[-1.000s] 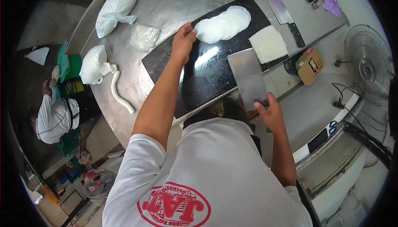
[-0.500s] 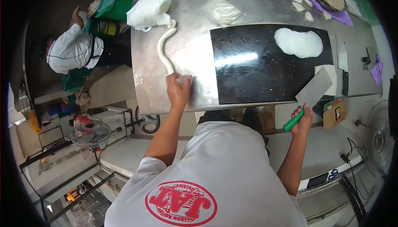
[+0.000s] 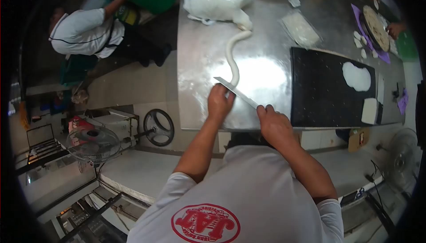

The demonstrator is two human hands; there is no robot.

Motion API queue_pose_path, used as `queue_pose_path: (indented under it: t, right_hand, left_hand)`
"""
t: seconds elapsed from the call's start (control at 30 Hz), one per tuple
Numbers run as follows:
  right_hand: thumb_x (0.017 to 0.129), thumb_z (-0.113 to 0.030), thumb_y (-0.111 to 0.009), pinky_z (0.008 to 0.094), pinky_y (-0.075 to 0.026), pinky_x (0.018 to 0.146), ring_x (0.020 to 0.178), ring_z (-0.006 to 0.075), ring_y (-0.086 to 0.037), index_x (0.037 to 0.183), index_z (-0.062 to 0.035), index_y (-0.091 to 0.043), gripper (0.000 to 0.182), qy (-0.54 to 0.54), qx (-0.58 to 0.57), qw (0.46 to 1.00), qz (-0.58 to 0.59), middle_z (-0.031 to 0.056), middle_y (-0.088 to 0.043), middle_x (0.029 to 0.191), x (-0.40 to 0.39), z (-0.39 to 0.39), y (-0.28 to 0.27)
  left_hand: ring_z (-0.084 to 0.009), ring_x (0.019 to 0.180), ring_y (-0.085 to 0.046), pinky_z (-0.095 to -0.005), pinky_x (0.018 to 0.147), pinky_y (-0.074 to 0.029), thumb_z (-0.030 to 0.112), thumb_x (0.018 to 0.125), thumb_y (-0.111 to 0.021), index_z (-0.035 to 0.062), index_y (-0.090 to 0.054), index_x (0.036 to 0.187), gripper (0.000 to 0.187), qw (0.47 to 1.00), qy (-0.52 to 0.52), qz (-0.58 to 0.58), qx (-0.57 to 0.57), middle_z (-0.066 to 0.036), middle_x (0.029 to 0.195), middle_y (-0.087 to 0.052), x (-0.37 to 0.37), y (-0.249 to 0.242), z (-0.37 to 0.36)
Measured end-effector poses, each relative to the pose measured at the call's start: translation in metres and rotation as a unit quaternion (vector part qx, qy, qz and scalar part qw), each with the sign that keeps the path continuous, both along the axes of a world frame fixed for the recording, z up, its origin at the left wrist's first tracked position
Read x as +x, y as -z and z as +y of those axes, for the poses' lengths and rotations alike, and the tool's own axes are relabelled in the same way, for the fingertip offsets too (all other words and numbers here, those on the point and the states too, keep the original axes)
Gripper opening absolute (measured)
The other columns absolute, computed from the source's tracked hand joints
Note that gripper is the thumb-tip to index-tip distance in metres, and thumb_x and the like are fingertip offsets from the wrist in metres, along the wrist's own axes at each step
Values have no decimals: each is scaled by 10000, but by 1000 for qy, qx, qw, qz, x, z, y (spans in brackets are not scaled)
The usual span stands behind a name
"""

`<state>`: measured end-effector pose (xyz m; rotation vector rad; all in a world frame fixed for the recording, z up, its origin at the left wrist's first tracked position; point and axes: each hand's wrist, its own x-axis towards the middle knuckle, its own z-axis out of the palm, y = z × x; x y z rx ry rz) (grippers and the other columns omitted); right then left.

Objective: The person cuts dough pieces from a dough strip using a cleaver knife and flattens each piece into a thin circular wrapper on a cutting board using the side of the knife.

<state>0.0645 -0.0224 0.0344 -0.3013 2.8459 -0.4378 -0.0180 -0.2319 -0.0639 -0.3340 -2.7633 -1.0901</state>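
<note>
A white dough rope (image 3: 231, 56) curves down the steel table from a dough mass under plastic (image 3: 217, 1). My left hand (image 3: 219, 103) is closed round the near end of the rope, fingertips partly hidden behind the blade. In my right hand (image 3: 275, 125) is a cleaver (image 3: 239, 94), its handle covered by my fingers. The blade is seen edge-on and crosses the rope close beside my left fingers.
To the right lies a black board (image 3: 328, 87) with a flat white dough piece (image 3: 356, 76) and a folded cloth (image 3: 369, 111). Beyond are a round pan (image 3: 376, 27) on purple cloth and another person's hand (image 3: 394, 30). A person (image 3: 86, 34) stands at left.
My right hand has brought the cleaver left from the black board to the rope's near end. The view has shifted left. The left hand stays at the rope's end.
</note>
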Motion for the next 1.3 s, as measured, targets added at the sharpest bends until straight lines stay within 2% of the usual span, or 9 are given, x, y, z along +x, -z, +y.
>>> queue_pose_path:
  t: [0.3,0.43,0.5,0.57,0.63,0.73,0.9,1.03,1.3]
  right_hand:
    - [986,-122,-489,543,-544,763,886,437,-700,1189,-2,-513,238,89,-92,981,-148,259,-685,997,35,29,17]
    - [982,-176,-575,495,-538,725,825,393,-702,1155,13,-554,258,223,-189,949,-121,235,-706,943,121,85,35]
    - [971,-223,-656,426,-520,685,735,297,-669,1090,27,-592,284,360,-340,857,-146,192,-692,849,166,118,25]
    - [970,-220,-666,385,-506,660,715,237,-638,1063,27,-601,271,428,-360,824,-89,165,-666,817,222,150,40]
    - [969,-217,-676,345,-492,635,695,176,-607,1035,27,-611,260,482,-384,787,-36,138,-640,786,258,177,31]
    - [996,-270,-656,309,-491,605,692,116,-599,1061,14,-624,293,519,-382,764,0,88,-619,787,272,227,-12]
    - [1037,-344,-595,284,-519,595,670,125,-620,1093,-15,-601,334,598,-460,585,297,54,-615,888,210,314,8]
    - [1034,-389,-596,333,-473,501,547,163,-557,1069,-64,-530,334,701,-572,419,73,51,-588,770,154,376,90]
    - [1014,-329,-632,281,-407,424,483,101,-487,1044,-83,-592,251,706,-506,486,99,-4,-521,686,217,287,61]
  left_hand:
    - [-223,806,-614,-381,728,-501,102,859,-662,28,-666,1040,196,989,-1,-107,100,-140,888,-622,-24,-13,-11]
    - [-322,804,-623,-422,736,-501,211,899,-693,29,-677,945,188,992,41,-121,-8,-174,876,-629,-42,-56,36]
    - [-358,808,-623,-440,746,-504,250,908,-705,25,-677,915,227,980,97,-151,-82,-187,884,-637,-23,-77,99]
    - [-392,867,-628,-467,773,-508,301,934,-697,14,-673,893,291,942,309,-88,-98,-204,924,-663,4,-79,160]
    - [-390,1361,-468,-567,1137,-353,347,1008,-592,66,-659,1236,368,845,480,32,-236,-181,1348,-587,28,-51,217]
    - [-423,1573,-96,-714,1208,-55,593,1046,-334,274,-281,1624,662,800,476,15,-365,-137,1703,-182,48,-35,283]
    - [-442,1570,-74,-690,1220,-48,726,974,-358,262,-281,1630,807,761,538,37,-361,-139,1703,-183,40,-36,337]
    - [-444,1567,-87,-669,1229,-38,719,964,-411,264,-357,1604,788,760,551,75,-337,-145,1695,-208,40,-32,343]
    - [-409,1501,-321,-567,1245,-185,546,958,-592,99,-549,1461,674,832,545,-41,-99,-198,1547,-457,4,-34,363]
